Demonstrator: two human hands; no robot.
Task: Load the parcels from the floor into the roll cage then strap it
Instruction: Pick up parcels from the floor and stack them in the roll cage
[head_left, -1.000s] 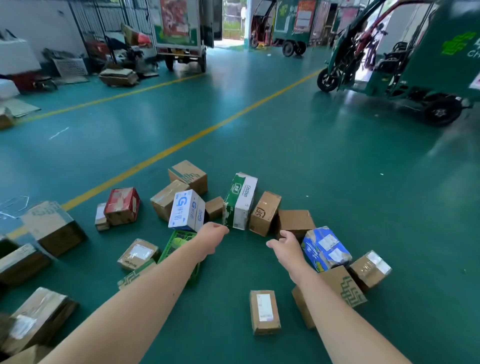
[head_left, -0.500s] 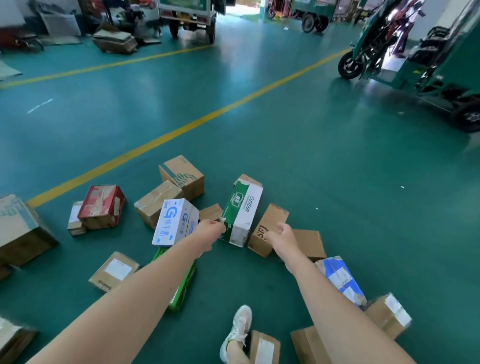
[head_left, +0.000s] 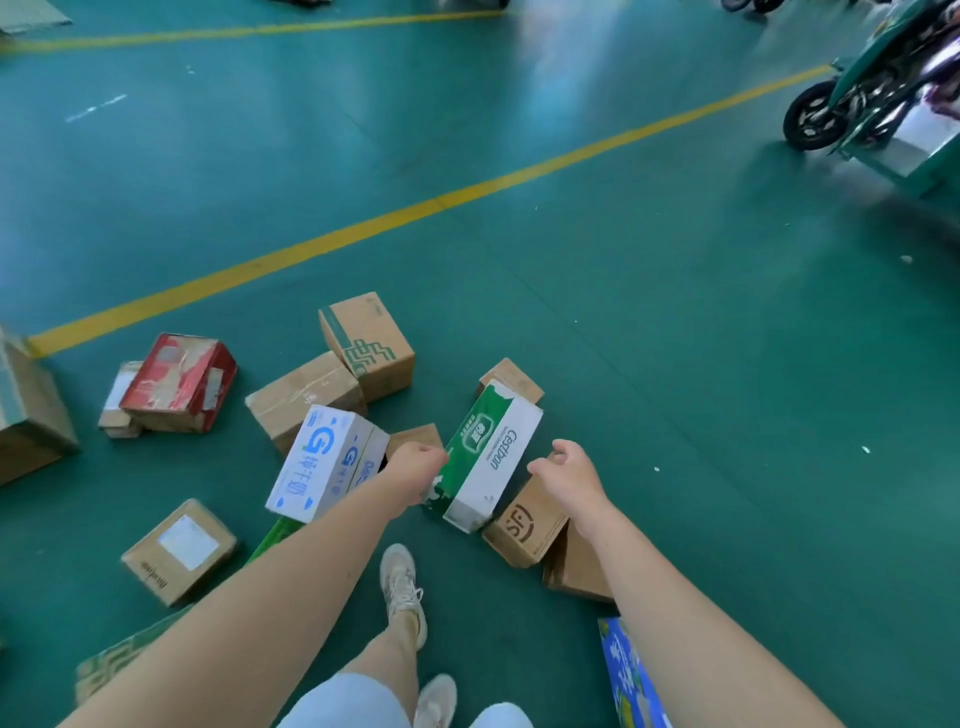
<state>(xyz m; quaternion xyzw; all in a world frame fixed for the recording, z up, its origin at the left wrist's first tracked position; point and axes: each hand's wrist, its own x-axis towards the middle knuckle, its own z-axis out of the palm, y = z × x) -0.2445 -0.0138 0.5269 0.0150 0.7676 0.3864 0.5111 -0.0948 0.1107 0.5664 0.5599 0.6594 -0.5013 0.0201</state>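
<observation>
Cestbon box (head_left: 493, 457) (long, green/white) lay on the green floor (head_left: 675, 364) mid-scatter, with its right side touching a brown logo box (head_left: 524, 530). Left hand (head_left: 415, 470) was against the Cestbon box's green left side, fingers curled under and hidden, so I couldn't tell if it had a grip. Right hand (head_left: 571, 475) hung just right of the Cestbon box over the brown logo box, fingers loosely bent, thumb out toward it, holding nothing. Blue-and-white box (head_left: 322, 462) was just left of the Cestbon box, tilted. Small brown box (head_left: 511, 379) touched its far end. Taped brown box (head_left: 301, 395) and green-printed brown box (head_left: 371, 343) sat left and beyond it. Red box (head_left: 179, 382) was well left of it, labelled brown box (head_left: 179, 551) left and nearer the camera. Yellow line (head_left: 415, 213) ran beyond the Cestbon box, and a green vehicle (head_left: 872, 98) stood far beyond it to the right. One shoe (head_left: 400, 582) was planted just on the near side of it.
</observation>
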